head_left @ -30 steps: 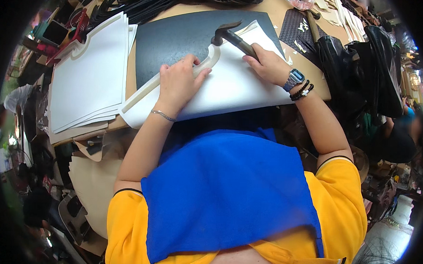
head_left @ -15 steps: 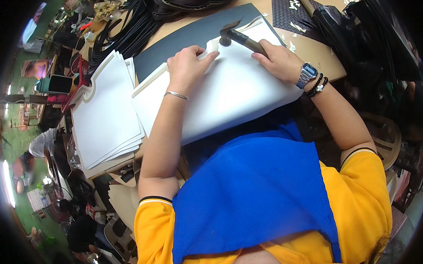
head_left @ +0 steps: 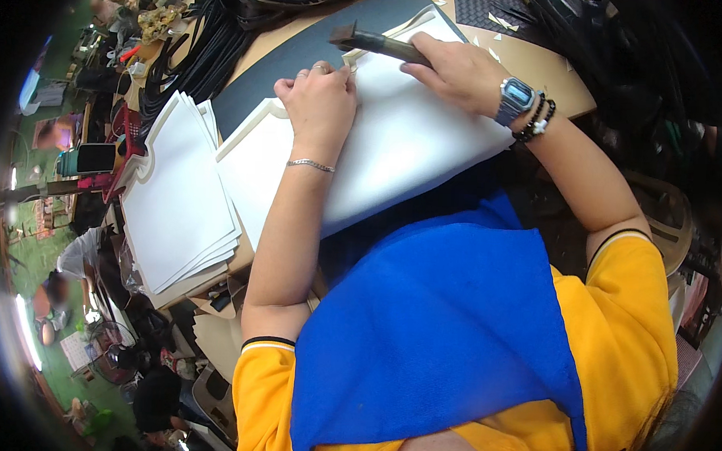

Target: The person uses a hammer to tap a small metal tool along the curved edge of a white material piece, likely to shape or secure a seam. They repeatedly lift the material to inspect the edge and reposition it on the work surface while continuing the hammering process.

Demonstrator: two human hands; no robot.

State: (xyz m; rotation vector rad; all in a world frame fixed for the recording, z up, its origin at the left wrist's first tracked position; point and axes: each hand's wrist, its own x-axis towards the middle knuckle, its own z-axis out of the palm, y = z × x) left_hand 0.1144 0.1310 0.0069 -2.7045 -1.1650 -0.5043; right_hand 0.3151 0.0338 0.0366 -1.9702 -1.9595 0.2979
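Observation:
A large white sheet [head_left: 412, 136] with a folded beige border lies in front of me, partly over a dark grey board [head_left: 303, 60]. My left hand [head_left: 321, 105] is at the notched stretch of its far edge. The fingers are curled and pressed together on the beige border, and their tips are partly hidden. My right hand [head_left: 462, 74] grips the wooden handle of a hammer [head_left: 379, 45]. The hammer's dark head is raised over the board, just beyond the left fingers. Loose sheet covers the near table edge, by my blue apron [head_left: 429, 331].
A stack of similar white sheets [head_left: 183, 195] lies at the left. Long black strips [head_left: 196, 57] and a black bag [head_left: 289, 0] are behind. Off-cuts [head_left: 503, 22] lie near a dark textured mat [head_left: 484, 3] at far right, beside black material [head_left: 574, 42].
The hammer head has lifted and moved left, off the sheet. My left hand has turned, its fingers now curled over the edge instead of thumb and finger spread there.

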